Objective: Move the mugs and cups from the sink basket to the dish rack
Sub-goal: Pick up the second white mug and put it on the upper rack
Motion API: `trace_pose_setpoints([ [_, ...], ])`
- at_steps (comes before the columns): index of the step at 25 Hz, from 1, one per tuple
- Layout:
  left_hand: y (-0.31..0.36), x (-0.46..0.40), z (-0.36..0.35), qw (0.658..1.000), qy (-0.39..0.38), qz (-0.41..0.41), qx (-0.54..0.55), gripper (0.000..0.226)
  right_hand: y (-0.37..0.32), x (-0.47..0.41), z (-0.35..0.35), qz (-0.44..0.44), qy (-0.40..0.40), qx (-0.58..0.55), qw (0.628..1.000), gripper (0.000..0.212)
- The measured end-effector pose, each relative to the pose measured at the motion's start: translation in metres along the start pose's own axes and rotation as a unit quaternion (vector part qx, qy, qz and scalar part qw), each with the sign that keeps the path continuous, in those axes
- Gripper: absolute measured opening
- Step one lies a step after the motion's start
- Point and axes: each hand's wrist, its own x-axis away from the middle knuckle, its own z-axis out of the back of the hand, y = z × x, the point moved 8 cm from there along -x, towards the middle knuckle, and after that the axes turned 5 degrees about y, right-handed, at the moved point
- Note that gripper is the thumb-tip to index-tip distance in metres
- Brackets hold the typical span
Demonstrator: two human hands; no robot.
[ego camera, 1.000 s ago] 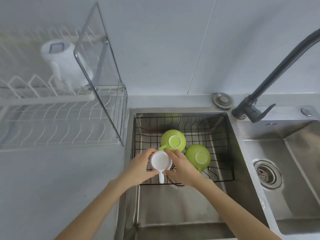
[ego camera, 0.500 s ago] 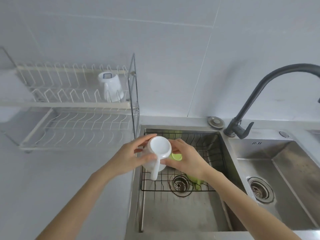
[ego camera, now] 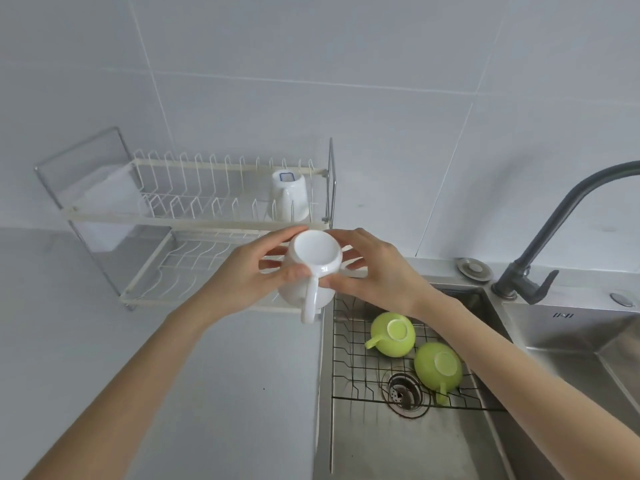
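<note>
both hands cup the white mug (ego camera: 313, 268) between them: the left hand (ego camera: 242, 275) has its thumb pressed low on the body by the handle root and its fingers wrapped over the far side, while the right hand (ego camera: 377, 268) presses fingertips against the opposite flank. the mug is held in the air, upside down, base turned up toward the camera, mouth facing down and away; its long axis runs nearly upright with a slight tilt, and the handle hangs toward the person.

it sits above the counter edge, just in front of the dish rack (ego camera: 194, 233), clear of the sink basket (ego camera: 349, 362). this looks like the carry step, mid-transfer. the next move likely calls for lifting it to a free slot on a tier and lowering it mouth-down between the wires, perhaps beside the white mug on the upper tier (ego camera: 289, 195).

two green cups (ego camera: 393, 336) (ego camera: 438, 367) lie inverted in the basket, not yet moved.
</note>
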Motion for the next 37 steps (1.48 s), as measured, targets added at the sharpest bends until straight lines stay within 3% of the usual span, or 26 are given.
trace_pose_setpoints([
  [14, 0.015, -0.062, 0.153, 0.993, 0.08, -0.063, -0.065, 0.042, -0.097, -0.131, -0.015, 0.053, 0.026, -0.003, 0.998, 0.059],
  [21, -0.022, -0.108, 0.196, 0.995, 0.091, -0.026, -0.02, 0.042, -0.095, -0.205, -0.035, 0.033, 0.02, 0.027, 0.999, 0.06],
  [26, -0.064, -0.126, 0.198, 0.998, 0.046, 0.006, -0.052, 0.044, -0.065, -0.235, -0.07, -0.009, -0.031, 0.051, 0.998, 0.07],
  [37, -0.128, -0.134, 0.186, 0.988, -0.06, 0.103, -0.096, 0.037, -0.028, -0.248, -0.129, -0.046, -0.113, 0.112, 0.986, 0.067],
])
